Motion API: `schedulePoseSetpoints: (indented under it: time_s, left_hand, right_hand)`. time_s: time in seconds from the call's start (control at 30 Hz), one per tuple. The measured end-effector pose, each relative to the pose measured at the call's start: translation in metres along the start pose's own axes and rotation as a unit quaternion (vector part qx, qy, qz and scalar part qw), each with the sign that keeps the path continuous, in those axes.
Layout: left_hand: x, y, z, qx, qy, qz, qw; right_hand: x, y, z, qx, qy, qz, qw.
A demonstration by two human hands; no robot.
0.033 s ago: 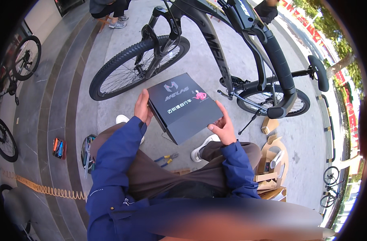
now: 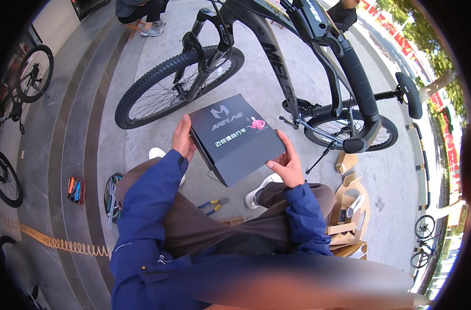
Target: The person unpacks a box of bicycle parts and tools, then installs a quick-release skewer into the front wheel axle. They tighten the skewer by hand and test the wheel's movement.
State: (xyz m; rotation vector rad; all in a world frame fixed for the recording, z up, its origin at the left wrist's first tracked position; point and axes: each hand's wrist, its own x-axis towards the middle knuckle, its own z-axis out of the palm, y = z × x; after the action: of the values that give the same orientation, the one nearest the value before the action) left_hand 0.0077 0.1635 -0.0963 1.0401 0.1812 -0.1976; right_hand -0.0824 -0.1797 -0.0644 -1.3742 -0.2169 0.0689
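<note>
A flat black box [image 2: 240,155] with printing and a small pink figure on its top is held out in front of me, above my knees. My left hand [image 2: 183,138] grips its left edge, the fingers partly hidden behind it. On the right edge my right hand [image 2: 288,161] is closed, its thumb near the top face and its fingers along the side. The box is tilted, its near corner pointing toward me; a strip of its left side shows. What is inside cannot be seen. Just beyond it stands a dark grey bicycle [image 2: 276,62].
Yellow-and-blue pliers [image 2: 213,205] lie on the ground between my feet. Torn cardboard packaging [image 2: 344,230] is heaped at my right. To the left are a small tool tray [image 2: 76,190], stone steps and an orange coiled hose [image 2: 65,244]. Another person [image 2: 142,13] sits at the far left.
</note>
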Motion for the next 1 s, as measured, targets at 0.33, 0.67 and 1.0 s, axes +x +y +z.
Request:
schedulePoseSetpoints:
  time_s: [0.33,0.67,1.0]
  left_hand:
    - [-0.006,-0.028,0.0,0.029,-0.046,-0.036,0.998]
    - [-0.028,-0.066,0.0,0.166,-0.182,-0.125,0.961]
    - [-0.024,-0.073,-0.005,0.331,-0.198,-0.01,0.922]
  right_hand:
    - [-0.007,-0.022,0.004,-0.384,0.213,-0.195,0.877]
    - [0.001,-0.045,-0.013,-0.283,0.324,-0.084,0.899]
    - [0.023,-0.031,-0.013,-0.35,0.294,-0.139,0.878]
